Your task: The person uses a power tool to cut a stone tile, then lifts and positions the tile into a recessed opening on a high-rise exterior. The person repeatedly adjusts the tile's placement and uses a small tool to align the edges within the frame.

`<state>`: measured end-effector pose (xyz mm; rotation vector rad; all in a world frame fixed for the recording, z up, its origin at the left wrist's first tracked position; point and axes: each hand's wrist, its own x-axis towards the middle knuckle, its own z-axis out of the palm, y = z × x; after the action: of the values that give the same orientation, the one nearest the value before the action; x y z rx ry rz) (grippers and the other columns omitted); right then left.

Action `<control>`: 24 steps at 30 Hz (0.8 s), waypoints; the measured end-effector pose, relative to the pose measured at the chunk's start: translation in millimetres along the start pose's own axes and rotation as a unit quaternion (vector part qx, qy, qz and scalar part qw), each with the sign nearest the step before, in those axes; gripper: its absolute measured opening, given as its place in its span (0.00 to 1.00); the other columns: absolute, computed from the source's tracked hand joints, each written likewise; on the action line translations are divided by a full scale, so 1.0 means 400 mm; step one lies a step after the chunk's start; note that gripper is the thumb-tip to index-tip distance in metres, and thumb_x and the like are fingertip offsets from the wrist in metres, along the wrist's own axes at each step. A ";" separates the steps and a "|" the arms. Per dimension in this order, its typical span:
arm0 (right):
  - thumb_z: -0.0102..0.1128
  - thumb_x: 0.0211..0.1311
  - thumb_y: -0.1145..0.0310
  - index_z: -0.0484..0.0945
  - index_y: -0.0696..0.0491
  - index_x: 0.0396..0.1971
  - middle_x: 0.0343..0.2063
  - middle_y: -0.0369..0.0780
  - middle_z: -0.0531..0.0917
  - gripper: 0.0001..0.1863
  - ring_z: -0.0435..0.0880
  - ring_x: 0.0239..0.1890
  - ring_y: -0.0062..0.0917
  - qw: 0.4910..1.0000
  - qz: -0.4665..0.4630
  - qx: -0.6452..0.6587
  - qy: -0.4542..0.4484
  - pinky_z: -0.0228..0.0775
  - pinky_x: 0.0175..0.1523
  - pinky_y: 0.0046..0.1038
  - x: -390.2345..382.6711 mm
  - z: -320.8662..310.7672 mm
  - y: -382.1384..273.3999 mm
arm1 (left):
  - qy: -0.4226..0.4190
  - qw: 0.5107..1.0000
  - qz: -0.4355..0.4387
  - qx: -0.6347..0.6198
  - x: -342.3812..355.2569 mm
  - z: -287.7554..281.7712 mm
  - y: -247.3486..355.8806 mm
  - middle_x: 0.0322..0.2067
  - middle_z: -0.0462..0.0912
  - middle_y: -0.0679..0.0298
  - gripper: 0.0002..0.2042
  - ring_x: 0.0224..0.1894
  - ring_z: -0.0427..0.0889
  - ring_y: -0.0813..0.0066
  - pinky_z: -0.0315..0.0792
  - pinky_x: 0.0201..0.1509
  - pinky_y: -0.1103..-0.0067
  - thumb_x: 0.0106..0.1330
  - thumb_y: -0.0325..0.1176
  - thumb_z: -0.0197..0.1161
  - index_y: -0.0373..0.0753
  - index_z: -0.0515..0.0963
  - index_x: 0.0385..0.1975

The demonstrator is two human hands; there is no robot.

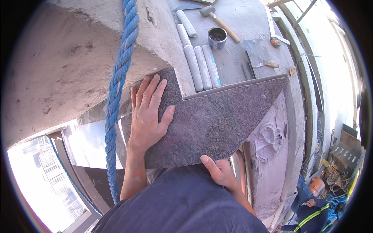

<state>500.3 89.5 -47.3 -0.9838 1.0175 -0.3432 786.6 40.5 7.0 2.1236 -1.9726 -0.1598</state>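
Observation:
A dark grey speckled stone slab [210, 116], with a notch cut in its far side, lies in front of my body against a concrete block. My left hand [149, 108] rests flat on the slab's left part, palm down and fingers stretched forward. At the near edge, my right hand [219, 171] grips the slab with the thumb on top; its other fingers are partly hidden under the edge. A thick blue rope [116, 89] hangs just left of my left hand. To the right, pale ridged adhesive [268, 141] is spread on the ledge.
Beyond the slab lie several white sealant tubes [192, 68], a tin of dark paste [217, 38], a hammer [221, 24], a flat trowel [258, 54] and a tape measure [275, 42]. A concrete block [77, 70] stands left. Another person [312, 215] is lower right.

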 end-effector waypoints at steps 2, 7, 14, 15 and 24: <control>0.62 0.83 0.44 0.80 0.64 0.19 0.17 0.33 0.76 0.38 0.74 0.27 0.17 0.999 0.035 -0.010 0.008 0.68 0.34 0.30 -0.004 -0.008 -0.017 | -0.007 1.000 -0.006 -0.013 -0.003 -0.006 0.000 0.80 0.65 0.50 0.38 0.85 0.56 0.45 0.43 0.89 0.47 0.72 0.44 0.71 0.42 0.67 0.81; 0.63 0.83 0.47 0.79 0.57 0.18 0.18 0.31 0.77 0.34 0.73 0.28 0.17 0.989 -0.036 0.073 0.123 0.64 0.34 0.30 -0.021 0.070 -0.004 | 0.007 0.992 0.014 -0.127 -0.024 -0.025 -0.042 0.81 0.64 0.51 0.41 0.86 0.55 0.51 0.47 0.90 0.52 0.72 0.52 0.73 0.41 0.66 0.81; 0.60 0.83 0.46 0.78 0.59 0.23 0.25 0.34 0.80 0.33 0.74 0.32 0.19 0.998 -0.018 0.006 0.057 0.64 0.41 0.29 -0.029 0.042 -0.018 | 0.119 0.988 0.026 -0.097 -0.089 0.036 -0.113 0.77 0.72 0.57 0.32 0.84 0.63 0.58 0.56 0.89 0.57 0.76 0.47 0.68 0.41 0.71 0.76; 0.58 0.84 0.47 0.83 0.62 0.30 0.32 0.39 0.85 0.31 0.80 0.38 0.22 0.998 -0.033 -0.009 0.057 0.69 0.47 0.30 -0.029 0.033 -0.007 | 0.140 0.986 0.031 -0.079 -0.083 0.044 -0.111 0.76 0.73 0.56 0.31 0.83 0.64 0.56 0.57 0.88 0.58 0.74 0.45 0.69 0.40 0.73 0.74; 0.54 0.88 0.51 0.92 0.64 0.42 0.35 0.36 0.91 0.30 0.83 0.36 0.17 0.996 -0.056 0.074 0.012 0.74 0.44 0.26 -0.004 0.067 -0.013 | 0.073 0.995 0.008 -0.073 -0.031 0.020 0.012 0.81 0.64 0.46 0.30 0.85 0.58 0.50 0.53 0.87 0.53 0.82 0.39 0.55 0.31 0.65 0.80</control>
<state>522.6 101.8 -37.9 -0.9067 0.9470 -0.5171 778.8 51.9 -0.7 1.9682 -1.8363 -0.1370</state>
